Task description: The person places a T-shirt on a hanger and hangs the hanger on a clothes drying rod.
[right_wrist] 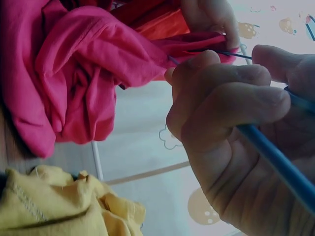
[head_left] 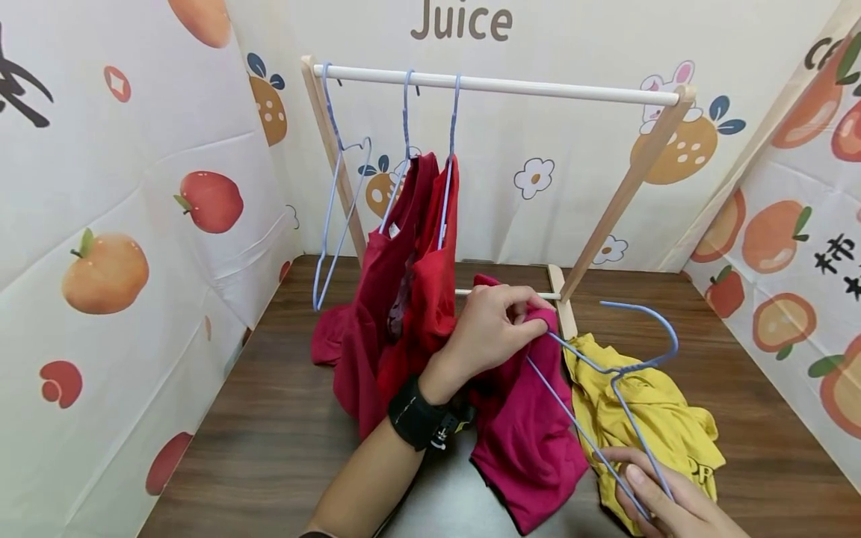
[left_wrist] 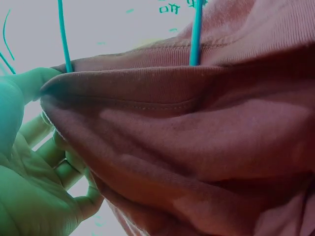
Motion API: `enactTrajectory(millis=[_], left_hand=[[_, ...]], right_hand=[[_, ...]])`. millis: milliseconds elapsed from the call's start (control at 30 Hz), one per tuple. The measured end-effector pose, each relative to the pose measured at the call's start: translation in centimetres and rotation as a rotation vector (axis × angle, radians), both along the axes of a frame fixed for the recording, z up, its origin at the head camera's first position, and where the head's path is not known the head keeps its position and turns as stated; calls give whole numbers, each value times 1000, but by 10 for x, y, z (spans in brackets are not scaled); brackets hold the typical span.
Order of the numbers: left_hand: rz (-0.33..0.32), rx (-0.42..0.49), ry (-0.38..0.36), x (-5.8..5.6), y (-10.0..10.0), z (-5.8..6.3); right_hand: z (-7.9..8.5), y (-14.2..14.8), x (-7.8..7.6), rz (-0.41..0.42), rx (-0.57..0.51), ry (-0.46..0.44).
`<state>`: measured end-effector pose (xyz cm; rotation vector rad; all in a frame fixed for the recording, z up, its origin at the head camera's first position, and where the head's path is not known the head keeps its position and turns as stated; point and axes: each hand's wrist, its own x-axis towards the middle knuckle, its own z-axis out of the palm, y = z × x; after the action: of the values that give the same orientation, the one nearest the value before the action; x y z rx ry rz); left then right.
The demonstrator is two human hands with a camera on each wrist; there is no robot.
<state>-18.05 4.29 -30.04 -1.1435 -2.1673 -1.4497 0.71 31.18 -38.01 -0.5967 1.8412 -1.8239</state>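
Observation:
A magenta shirt (head_left: 531,441) hangs from my left hand (head_left: 494,321), which pinches its neckline between thumb and fingers. In the left wrist view two wires of a blue hanger pass behind the ribbed collar (left_wrist: 147,81) of the shirt. My right hand (head_left: 655,489) holds the lower end of that blue hanger (head_left: 632,370), whose hook points up and to the right. One end of the hanger sits inside the neck opening. Up close, the fingers of the right hand (right_wrist: 231,113) curl round the blue wire.
A wooden rack with a white rail (head_left: 511,86) stands at the back. On its left hang a bare blue hanger (head_left: 329,217), a dark red shirt (head_left: 377,321) and a red shirt (head_left: 433,291). A yellow shirt (head_left: 646,411) lies crumpled on the wooden table (head_left: 269,448).

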Motion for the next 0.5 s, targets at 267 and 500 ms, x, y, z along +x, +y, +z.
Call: enactTrajectory(millis=[267, 500], left_hand=[[-21, -44, 116, 10, 4, 5], [-6, -83, 137, 3, 5, 1]], right_hand=[[4, -16, -7, 31, -116, 4], [10, -15, -11, 135, -208, 29]])
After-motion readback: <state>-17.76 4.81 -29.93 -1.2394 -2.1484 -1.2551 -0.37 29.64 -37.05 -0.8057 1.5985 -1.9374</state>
